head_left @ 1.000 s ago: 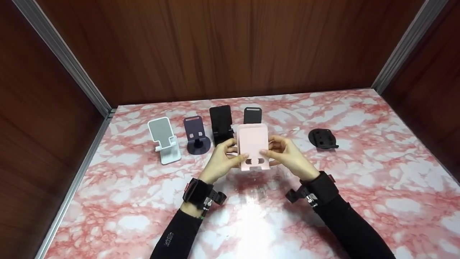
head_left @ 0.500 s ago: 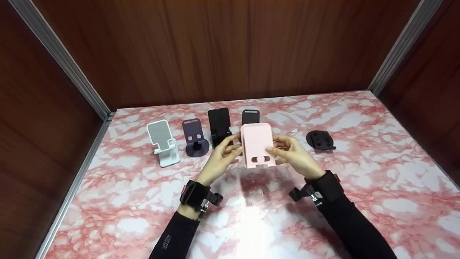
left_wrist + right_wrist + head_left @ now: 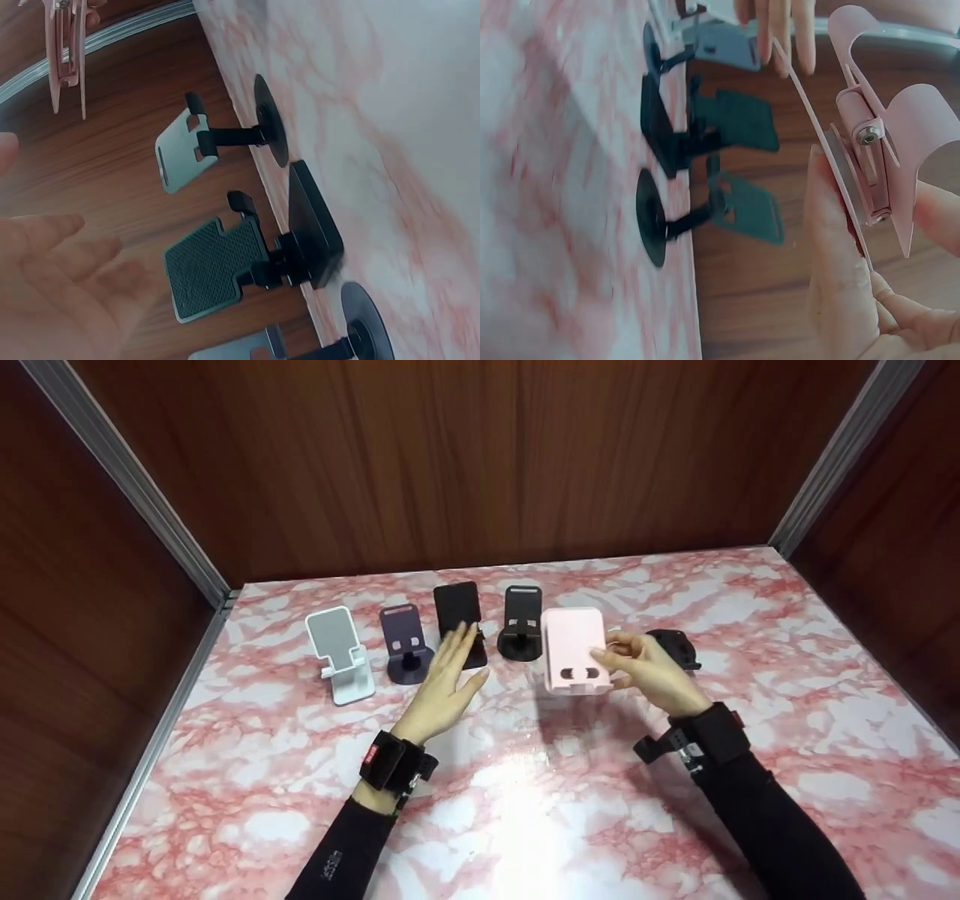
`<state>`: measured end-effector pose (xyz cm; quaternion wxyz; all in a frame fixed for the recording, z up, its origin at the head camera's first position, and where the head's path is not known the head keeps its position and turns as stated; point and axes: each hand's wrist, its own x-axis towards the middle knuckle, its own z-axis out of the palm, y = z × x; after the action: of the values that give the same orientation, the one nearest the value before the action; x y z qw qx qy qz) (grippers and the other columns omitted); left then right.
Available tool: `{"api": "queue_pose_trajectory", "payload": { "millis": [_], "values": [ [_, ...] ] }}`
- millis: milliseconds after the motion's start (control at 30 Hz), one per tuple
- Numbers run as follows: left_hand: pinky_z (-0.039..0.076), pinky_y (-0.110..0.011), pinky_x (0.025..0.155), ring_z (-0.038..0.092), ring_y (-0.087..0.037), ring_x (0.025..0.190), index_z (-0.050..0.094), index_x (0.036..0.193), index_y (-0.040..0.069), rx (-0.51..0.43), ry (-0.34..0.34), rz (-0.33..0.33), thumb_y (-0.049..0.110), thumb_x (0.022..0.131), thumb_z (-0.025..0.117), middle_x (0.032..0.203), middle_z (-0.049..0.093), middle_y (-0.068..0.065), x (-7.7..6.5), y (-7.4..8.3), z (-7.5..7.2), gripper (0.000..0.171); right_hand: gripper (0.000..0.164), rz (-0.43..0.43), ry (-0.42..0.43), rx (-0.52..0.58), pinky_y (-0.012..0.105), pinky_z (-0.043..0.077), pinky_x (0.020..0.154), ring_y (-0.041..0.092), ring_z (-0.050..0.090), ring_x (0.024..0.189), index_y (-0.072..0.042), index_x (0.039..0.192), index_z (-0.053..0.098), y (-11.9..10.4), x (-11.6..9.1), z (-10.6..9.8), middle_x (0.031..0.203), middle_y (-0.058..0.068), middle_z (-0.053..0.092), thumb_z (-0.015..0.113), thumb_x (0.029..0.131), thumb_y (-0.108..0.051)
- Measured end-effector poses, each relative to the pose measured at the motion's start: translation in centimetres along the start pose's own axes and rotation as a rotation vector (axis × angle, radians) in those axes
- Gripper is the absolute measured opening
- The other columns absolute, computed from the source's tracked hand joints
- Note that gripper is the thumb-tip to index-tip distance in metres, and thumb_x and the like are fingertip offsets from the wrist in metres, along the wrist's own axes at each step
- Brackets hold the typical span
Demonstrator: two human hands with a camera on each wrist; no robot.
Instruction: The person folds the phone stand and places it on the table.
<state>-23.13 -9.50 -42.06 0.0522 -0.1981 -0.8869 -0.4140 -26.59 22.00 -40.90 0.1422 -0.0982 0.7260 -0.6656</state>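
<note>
A pink phone stand (image 3: pixel 574 641), folded flat, hangs above the table at the right of centre. My right hand (image 3: pixel 649 671) grips its right edge between thumb and fingers. In the right wrist view the pink phone stand (image 3: pixel 922 127) shows its hinge arm and curved lips side-on. My left hand (image 3: pixel 442 690) holds nothing; its fingers are stretched out in front of a black phone stand (image 3: pixel 456 606), covering part of it. Whether they touch it is unclear in the head view, but the left wrist view has the hand (image 3: pixel 67 285) apart from the black stand (image 3: pixel 214 270).
Left of the black stand are a purple round-based stand (image 3: pixel 403 626) and a white stand (image 3: pixel 352 686). To its right stands a dark round-based stand (image 3: pixel 523 604). A folded black stand (image 3: pixel 675 645) lies behind my right hand on the marbled table (image 3: pixel 787 720). Wooden panels (image 3: pixel 480 465) enclose the back and sides.
My left hand has let go of the pink phone stand and moved left, its fingers straightening. The right hand has carried the stand rightward, uncovering the dark round-based stand.
</note>
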Motion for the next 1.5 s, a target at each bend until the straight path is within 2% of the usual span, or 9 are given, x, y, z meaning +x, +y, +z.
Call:
{"api": "queue_pose_trajectory", "payload": {
  "millis": [267, 433, 567, 767, 1000, 1100, 1267, 1400, 1500],
  "values": [
    [0.004, -0.063, 0.123, -0.003, -0.038, 0.153, 0.013, 0.159, 0.013, 0.123, -0.012, -0.038, 0.034, 0.102, 0.05, 0.167, 0.004, -0.015, -0.8, -0.9, -0.2, 0.072, 0.05, 0.064, 0.053, -0.101, 0.021, 0.059, 0.067, 0.006, 0.061, 0.076, 0.009, 0.133, 0.046, 0.2, 0.6, -2.2, 0.093, -0.002, 0.063, 0.061, 0.099, -0.024],
    [-0.001, -0.058, 0.124, -0.003, -0.041, 0.153, 0.013, 0.159, 0.011, 0.13, -0.027, -0.035, 0.03, 0.102, 0.051, 0.166, 0.005, -0.019, -1.1, -1.2, -0.3, 0.072, 0.06, 0.12, 0.106, -0.266, 0.022, 0.058, 0.072, 0.005, 0.057, 0.08, 0.01, 0.138, 0.042, 0.4, 1.3, -3.4, 0.103, 0.003, 0.057, 0.06, 0.099, -0.032],
    [-0.001, -0.058, 0.125, -0.002, -0.041, 0.153, 0.014, 0.159, 0.01, 0.142, -0.028, -0.035, 0.031, 0.102, 0.051, 0.166, 0.005, -0.02, -1.3, -1.5, -0.4, 0.072, 0.065, 0.173, 0.128, -0.36, 0.025, 0.057, 0.069, 0.004, 0.057, 0.071, 0.011, 0.139, 0.036, 0.3, 2.3, -4.3, 0.108, 0.009, 0.051, 0.059, 0.099, -0.035],
    [0.002, -0.059, 0.124, 0.0, -0.041, 0.153, 0.013, 0.159, 0.01, 0.161, -0.043, -0.05, 0.034, 0.102, 0.048, 0.166, 0.006, -0.019, -1.5, -1.6, -0.5, 0.071, 0.07, 0.198, 0.141, -0.368, 0.022, 0.056, 0.059, 0.003, 0.053, 0.058, 0.018, 0.143, 0.028, 0.4, 3.9, -4.9, 0.102, 0.011, 0.046, 0.058, 0.099, -0.028],
    [0.002, -0.058, 0.125, -0.002, -0.04, 0.153, 0.014, 0.159, 0.011, 0.133, -0.057, -0.069, 0.033, 0.102, 0.048, 0.166, 0.004, -0.017, -1.7, -1.5, -0.5, 0.07, 0.052, 0.214, 0.185, -0.555, 0.024, 0.049, 0.06, 0.006, 0.05, 0.061, 0.013, 0.126, 0.051, 1.1, 4.6, -5.4, 0.086, 0.003, 0.05, 0.059, 0.098, -0.031],
    [0.001, -0.056, 0.125, -0.002, -0.038, 0.153, 0.013, 0.159, 0.011, 0.128, -0.062, -0.078, 0.034, 0.102, 0.048, 0.166, 0.003, -0.015, -1.9, -1.5, -0.5, 0.07, 0.056, 0.222, 0.178, -0.594, 0.026, 0.049, 0.066, 0.008, 0.053, 0.067, 0.013, 0.131, 0.051, 1.4, 4.6, -5.6, 0.097, 0.01, 0.056, 0.059, 0.098, -0.032],
    [0.003, -0.057, 0.125, -0.002, -0.037, 0.154, 0.013, 0.159, 0.012, 0.124, -0.065, -0.083, 0.033, 0.102, 0.048, 0.167, 0.004, -0.015, -1.9, -1.7, -0.6, 0.071, 0.063, 0.205, 0.165, -0.662, 0.026, 0.052, 0.067, 0.009, 0.06, 0.069, 0.015, 0.138, 0.045, 1.3, 4.7, -5.8, 0.123, 0.032, 0.058, 0.057, 0.098, -0.032],
    [0.006, -0.061, 0.124, 0.0, -0.038, 0.153, 0.013, 0.159, 0.013, 0.12, -0.068, -0.08, 0.033, 0.101, 0.049, 0.167, 0.005, -0.015, -2.0, -1.6, -0.6, 0.071, 0.064, 0.181, 0.152, -0.777, 0.03, 0.054, 0.072, 0.025, 0.067, 0.085, 0.014, 0.139, 0.045, 1.3, 4.9, -5.8, 0.138, 0.035, 0.051, 0.056, 0.098, -0.035],
    [0.008, -0.063, 0.123, 0.0, -0.039, 0.153, 0.014, 0.159, 0.013, 0.115, -0.066, -0.078, 0.032, 0.101, 0.049, 0.166, 0.006, -0.015, -2.0, -1.6, -0.6, 0.071, 0.061, 0.167, 0.14, -0.818, 0.037, 0.054, 0.082, 0.038, 0.064, 0.099, 0.014, 0.137, 0.048, 1.4, 5.0, -5.7, 0.13, 0.036, 0.056, 0.054, 0.099, -0.033]
  ]
}}
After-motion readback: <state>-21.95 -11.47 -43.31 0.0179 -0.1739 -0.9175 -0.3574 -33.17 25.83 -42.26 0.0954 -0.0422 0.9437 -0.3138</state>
